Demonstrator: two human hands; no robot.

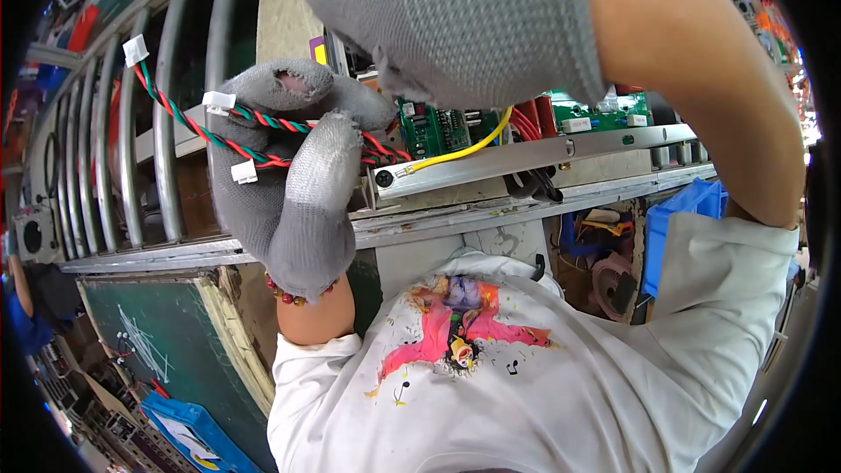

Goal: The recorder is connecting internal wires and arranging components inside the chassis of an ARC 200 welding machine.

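My left hand, in a worn grey knit glove, closes around twisted red-and-green wires beside the left end of an electronic unit. White plug connectors hang from the wire ends to the left of the hand. My right hand, gloved the same way, reaches over the unit from the right; its fingers are bent down and mostly hidden behind the back of the hand. Below it are a green circuit board, a silver metal chassis edge and a yellow wire running to a screw terminal on that edge.
A roller conveyor extends to the left, with a metal rail along the near side. Under it at right are a blue plastic bin and a pink fan-like part. A green board and a blue tray stand lower left.
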